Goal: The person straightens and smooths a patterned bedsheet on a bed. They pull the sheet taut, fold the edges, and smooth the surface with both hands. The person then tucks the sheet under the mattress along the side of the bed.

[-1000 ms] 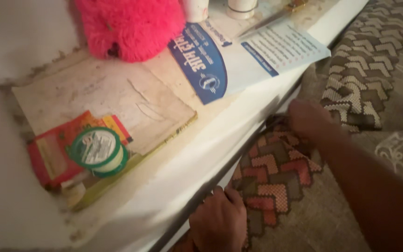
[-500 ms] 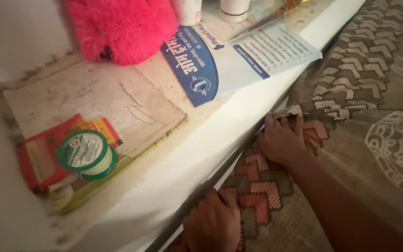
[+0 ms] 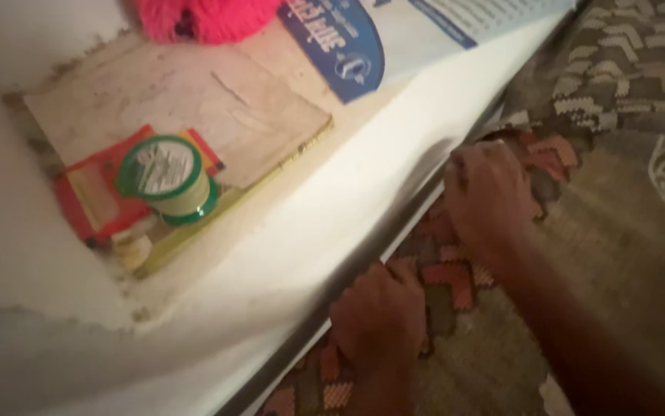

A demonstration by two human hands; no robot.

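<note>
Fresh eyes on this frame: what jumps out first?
Both hands press a zigzag-patterned cloth at the edge of a white ledge: the left hand at bottom centre, the right hand further up the edge. On the ledge at left, a green-lidded round tub sits on a red packet. At the top edge show a fluffy pink thing and a blue-and-white leaflet.

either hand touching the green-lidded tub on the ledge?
No. Both the left hand and right hand press the patterned cloth below the ledge edge, well apart from the green-lidded tub.
</note>
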